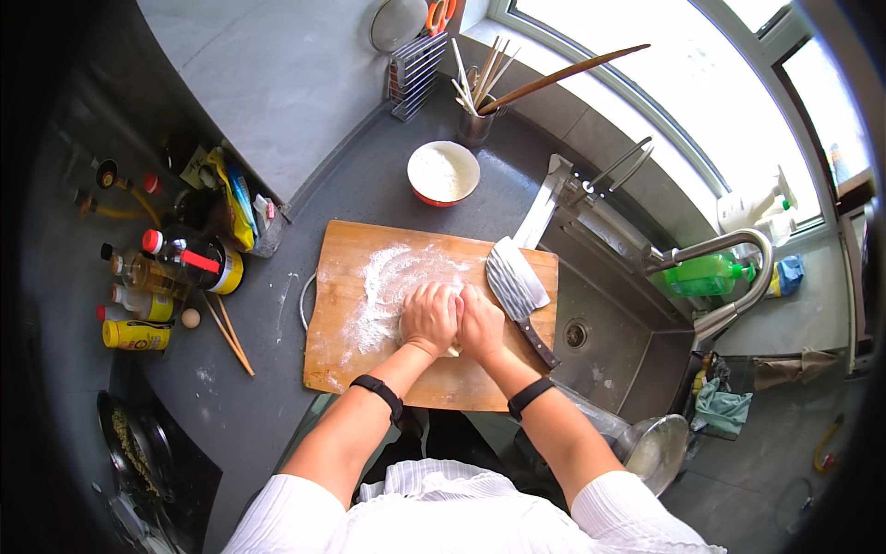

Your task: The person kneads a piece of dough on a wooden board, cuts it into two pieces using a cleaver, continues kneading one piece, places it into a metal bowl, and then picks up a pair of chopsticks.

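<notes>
My left hand (430, 317) and my right hand (481, 321) are side by side, fingers curled over a lump of pale dough (451, 352) on a wooden cutting board (346, 277). Most of the dough is hidden beneath them; only a little shows near my wrists. White flour (377, 298) is smeared over the board, mainly left of and beyond my hands. A cleaver (516, 280) with a dark handle lies along the board's right side, its blade pointing away from me. Beyond the board stands a red-and-white bowl (443, 173) of flour.
Right of the board is a steel sink (588, 305) with a curved faucet (751, 256). Left stand several condiment bottles (197, 260), an egg (190, 318) and wooden chopsticks (230, 336). A utensil holder (475, 128) is at the back; a pan (131, 443) sits lower left.
</notes>
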Demonstrator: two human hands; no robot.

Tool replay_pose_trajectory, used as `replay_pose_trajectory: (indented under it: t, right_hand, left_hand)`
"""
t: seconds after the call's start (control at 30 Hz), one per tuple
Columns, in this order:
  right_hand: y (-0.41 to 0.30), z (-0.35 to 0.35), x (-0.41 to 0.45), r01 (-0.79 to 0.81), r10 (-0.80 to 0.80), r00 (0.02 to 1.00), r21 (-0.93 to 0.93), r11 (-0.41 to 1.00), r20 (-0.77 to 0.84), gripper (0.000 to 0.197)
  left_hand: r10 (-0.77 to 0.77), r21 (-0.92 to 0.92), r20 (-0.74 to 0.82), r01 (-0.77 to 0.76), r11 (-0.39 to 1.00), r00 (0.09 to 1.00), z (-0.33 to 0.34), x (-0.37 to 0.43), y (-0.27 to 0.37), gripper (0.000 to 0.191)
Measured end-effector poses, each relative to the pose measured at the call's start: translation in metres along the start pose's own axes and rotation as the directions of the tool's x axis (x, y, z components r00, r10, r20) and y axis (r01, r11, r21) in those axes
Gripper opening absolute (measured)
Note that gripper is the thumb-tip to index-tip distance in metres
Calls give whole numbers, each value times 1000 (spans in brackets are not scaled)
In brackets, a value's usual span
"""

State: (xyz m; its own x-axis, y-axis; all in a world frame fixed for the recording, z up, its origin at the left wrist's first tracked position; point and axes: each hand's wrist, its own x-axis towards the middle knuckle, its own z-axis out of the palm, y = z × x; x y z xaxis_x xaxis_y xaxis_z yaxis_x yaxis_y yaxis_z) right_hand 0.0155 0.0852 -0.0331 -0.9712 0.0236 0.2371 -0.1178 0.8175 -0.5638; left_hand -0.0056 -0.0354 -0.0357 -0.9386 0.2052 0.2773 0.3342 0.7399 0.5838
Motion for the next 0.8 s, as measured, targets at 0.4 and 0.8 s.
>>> replay_pose_trajectory:
  t: [0.4, 0.8]
  right_hand:
    - [-38, -12, 6, -66, 22, 994, 409, 910, 110, 20]
    - [-21, 19, -35, 199, -201, 980, 159, 967, 0, 26]
  left_hand:
    - [-611, -505, 439, 744, 438, 659, -12, 4, -29, 45]
    - [-115, -128, -48, 108, 986, 992, -21, -36, -20, 22]
